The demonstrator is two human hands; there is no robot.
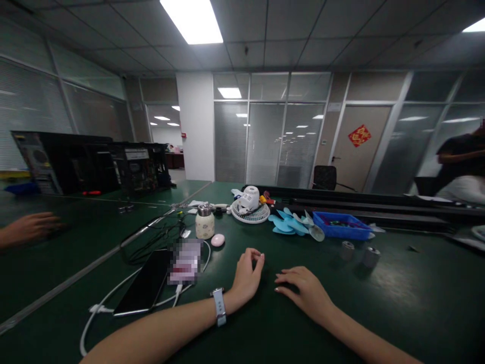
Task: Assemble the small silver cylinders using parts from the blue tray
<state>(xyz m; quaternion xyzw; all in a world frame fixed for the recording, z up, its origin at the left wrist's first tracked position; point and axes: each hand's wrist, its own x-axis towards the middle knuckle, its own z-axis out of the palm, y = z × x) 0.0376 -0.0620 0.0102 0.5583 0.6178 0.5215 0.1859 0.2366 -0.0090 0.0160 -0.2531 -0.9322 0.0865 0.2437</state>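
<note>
The left forearm (162,328) slants up to the left hand (246,277), fingers (253,252) loosely curled, while the right forearm (361,333) angles in from the other side to the right hand (305,289), half curled, thumb (285,294) parted from forefinger.

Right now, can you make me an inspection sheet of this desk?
Surface: dark green tabletop.
Nearest things: pink rounded object by the left hand; metal cylinders beyond the right hand.
Clutter: white fan parts, light blue blades, blue tray, patterned bottle, dark-screened device.
Hands: apart, loosely bent; nothing seen in either.
Cables: white cable; black cables.
Surroundings: computer cases; another person's hand, far left.
</note>
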